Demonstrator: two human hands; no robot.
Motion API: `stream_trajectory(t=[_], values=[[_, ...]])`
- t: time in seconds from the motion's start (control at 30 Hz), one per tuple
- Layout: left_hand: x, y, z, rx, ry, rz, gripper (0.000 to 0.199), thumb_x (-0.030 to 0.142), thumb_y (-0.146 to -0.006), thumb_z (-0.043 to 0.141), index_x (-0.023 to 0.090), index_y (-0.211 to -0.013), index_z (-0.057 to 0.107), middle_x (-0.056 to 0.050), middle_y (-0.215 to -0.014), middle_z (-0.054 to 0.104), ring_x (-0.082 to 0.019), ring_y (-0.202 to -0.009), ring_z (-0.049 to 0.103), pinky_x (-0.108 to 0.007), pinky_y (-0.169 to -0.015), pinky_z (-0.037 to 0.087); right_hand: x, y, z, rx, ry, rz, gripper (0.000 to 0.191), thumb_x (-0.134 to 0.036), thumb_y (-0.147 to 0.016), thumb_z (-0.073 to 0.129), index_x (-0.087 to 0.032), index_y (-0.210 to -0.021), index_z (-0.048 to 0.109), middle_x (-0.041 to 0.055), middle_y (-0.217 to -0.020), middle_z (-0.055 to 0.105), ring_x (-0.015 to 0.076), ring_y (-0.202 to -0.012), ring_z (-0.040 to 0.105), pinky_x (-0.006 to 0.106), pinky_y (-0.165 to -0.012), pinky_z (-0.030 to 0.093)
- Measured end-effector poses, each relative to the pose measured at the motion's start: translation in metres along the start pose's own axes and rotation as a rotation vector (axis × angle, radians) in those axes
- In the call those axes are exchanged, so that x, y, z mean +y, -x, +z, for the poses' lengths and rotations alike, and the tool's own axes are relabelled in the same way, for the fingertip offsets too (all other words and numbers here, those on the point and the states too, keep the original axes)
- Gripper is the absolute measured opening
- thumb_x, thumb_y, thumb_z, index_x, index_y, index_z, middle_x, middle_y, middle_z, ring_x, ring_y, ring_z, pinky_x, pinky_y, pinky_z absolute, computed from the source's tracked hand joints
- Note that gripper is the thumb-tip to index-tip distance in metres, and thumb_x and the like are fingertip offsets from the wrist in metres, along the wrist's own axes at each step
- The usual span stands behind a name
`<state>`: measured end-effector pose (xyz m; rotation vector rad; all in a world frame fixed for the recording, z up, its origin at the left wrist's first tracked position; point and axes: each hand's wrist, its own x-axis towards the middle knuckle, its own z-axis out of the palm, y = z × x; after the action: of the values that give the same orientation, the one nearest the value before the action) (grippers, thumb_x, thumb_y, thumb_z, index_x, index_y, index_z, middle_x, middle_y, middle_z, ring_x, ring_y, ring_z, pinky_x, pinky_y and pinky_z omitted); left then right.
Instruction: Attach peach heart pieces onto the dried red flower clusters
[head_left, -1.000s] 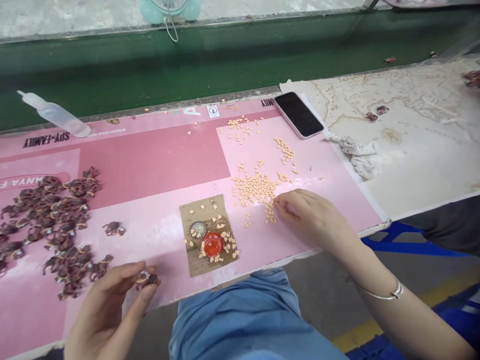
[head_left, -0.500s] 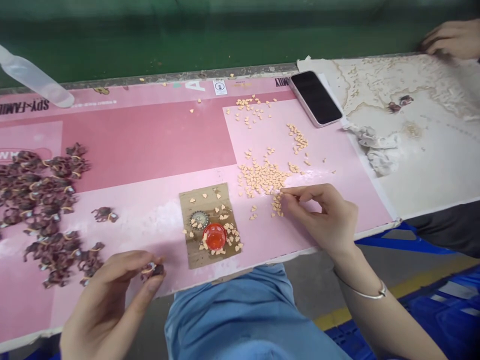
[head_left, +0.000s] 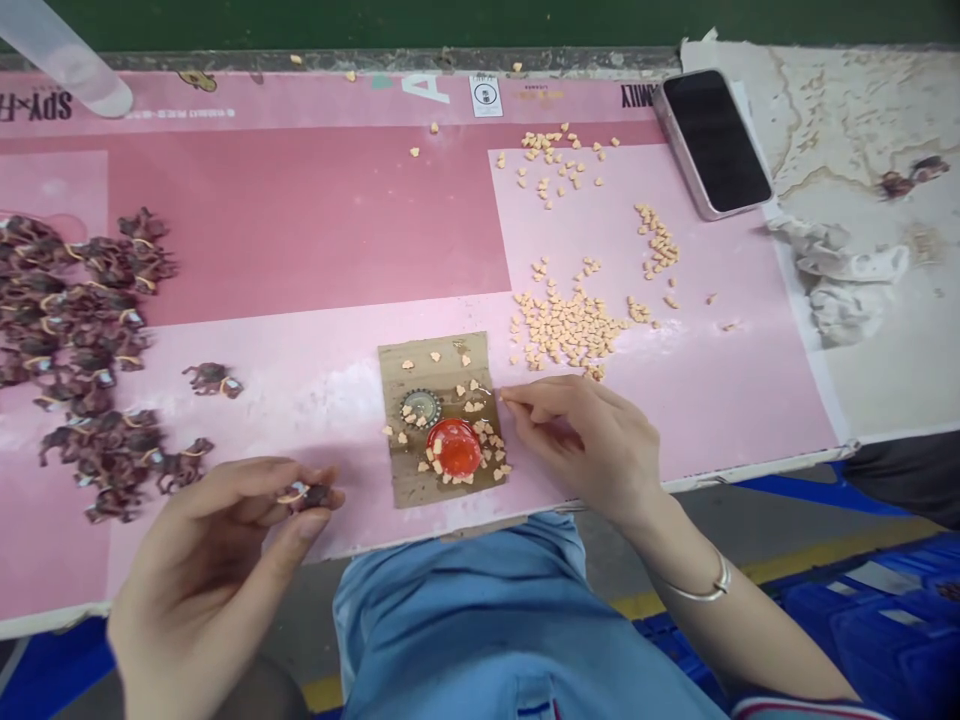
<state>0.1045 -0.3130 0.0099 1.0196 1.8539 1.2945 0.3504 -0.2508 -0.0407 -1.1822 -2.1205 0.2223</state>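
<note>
My left hand (head_left: pixel 217 560) pinches a small dark reddish-brown figure (head_left: pixel 319 495) with a pale band round it, just over the table's front edge. My right hand (head_left: pixel 600 445) holds a tiny beige piece (head_left: pixel 505 397) between thumb and fingertip, beside a brown cardboard piece (head_left: pixel 401 480). On that cardboard lie a red cap (head_left: pixel 459 450) with wet-looking contents, a metal bottle cap (head_left: pixel 421 408) and scattered beige pieces. Beyond my right hand spreads a pile of beige pieces (head_left: pixel 570 328). One similar dark figure (head_left: pixel 213 379) lies alone left of the cardboard.
Many dark figures (head_left: pixel 82 310) are heaped at the left. A translucent plastic bottle (head_left: pixel 67 60) lies at the back left. A phone (head_left: pixel 716 145) rests at the back right, near crumpled white tissue (head_left: pixel 840 270). Blue crates (head_left: pixel 885 620) stand below the table at right.
My right hand has moved left from the beige pile to the cardboard's edge, carrying a piece. My left hand still holds the figure. The view has shifted, and the other person's hand has left it.
</note>
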Motion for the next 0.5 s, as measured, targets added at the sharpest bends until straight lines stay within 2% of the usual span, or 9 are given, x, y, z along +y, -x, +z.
stream_trajectory(t=[0.17,0.5], values=[[0.0022,-0.0009,0.0049,0.005,0.008,-0.009,0.021,0.02,-0.068,0.082,0.032,-0.084,0.078,0.008,-0.076,0.077,-0.012,-0.069,0.077,-0.013,-0.07,0.067,0.0003,-0.0004,0.003,0.013,-0.079,-0.063,0.028,0.0,-0.093,0.067,-0.028,-0.091,0.063,-0.0004,-0.092,0.085,0.0177,-0.081,0.081,0.028,-0.071,0.066],[-0.0001,0.0018,0.0056,0.022,0.045,-0.012,0.022,0.019,-0.073,0.083,0.032,-0.089,0.079,0.006,-0.087,0.077,-0.013,-0.08,0.077,-0.017,-0.074,0.067,0.0022,0.0043,0.0048,0.035,-0.079,-0.069,0.031,0.001,-0.089,0.072,-0.029,-0.092,0.064,-0.0013,-0.091,0.085,0.0193,-0.081,0.082,0.029,-0.073,0.068]])
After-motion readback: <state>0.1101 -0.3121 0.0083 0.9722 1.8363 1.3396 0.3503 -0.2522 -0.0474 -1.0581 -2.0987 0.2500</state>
